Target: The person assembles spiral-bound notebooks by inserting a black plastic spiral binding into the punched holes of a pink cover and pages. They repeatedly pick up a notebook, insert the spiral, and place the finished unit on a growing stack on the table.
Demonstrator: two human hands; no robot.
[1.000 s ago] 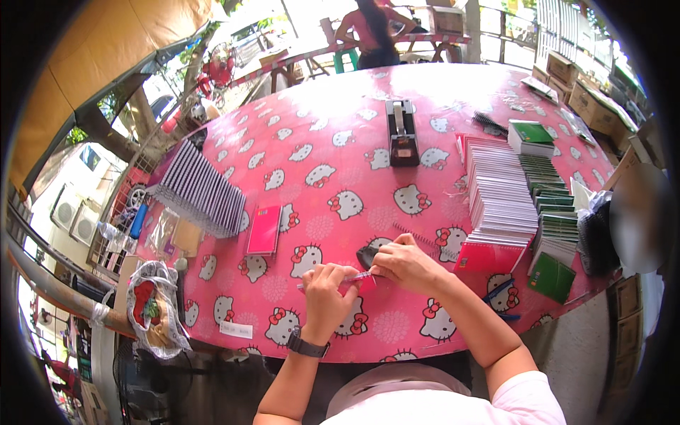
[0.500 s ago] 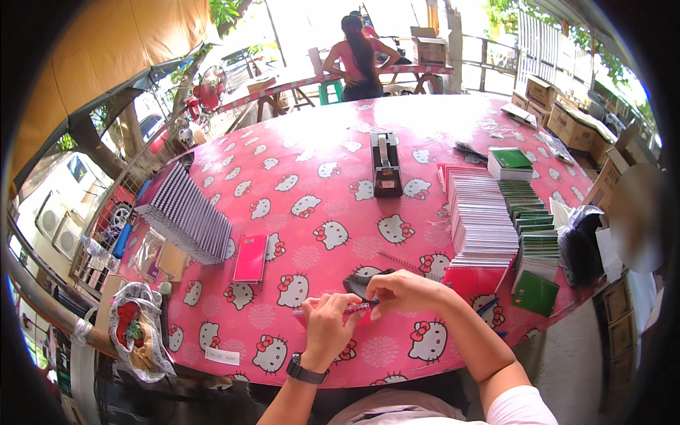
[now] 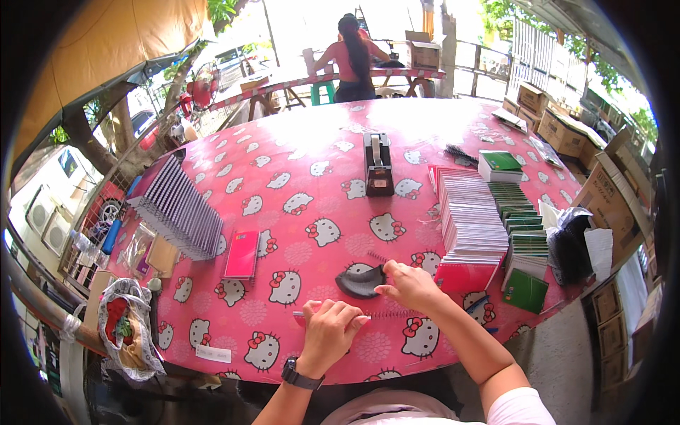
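My left hand (image 3: 329,329), wearing a dark wristwatch (image 3: 301,375), is closed over a pink-covered notebook (image 3: 300,320) near the table's front edge. The hand hides most of that notebook. A thin spiral coil (image 3: 389,314) stretches from beside these fingers to the right, below my other hand. My right hand (image 3: 411,287) has its thumb and forefinger around the end of a black curved object (image 3: 360,282); its kind is unclear. Just beyond the fingertips lies another piece of coil (image 3: 376,256). To the left lies a pink spiral notebook (image 3: 241,255).
Rows of pink notebooks (image 3: 467,212) and green notebooks (image 3: 520,227) stand at right. A tall notebook stack (image 3: 177,209) leans at left. A black tape dispenser (image 3: 378,166) sits mid-table. Cardboard boxes (image 3: 613,202) line the right side. A person (image 3: 350,60) stands beyond the table.
My right hand has moved from the notebook's end up and right to the black object. More coil shows to the right of my left hand. The whole view has shifted slightly.
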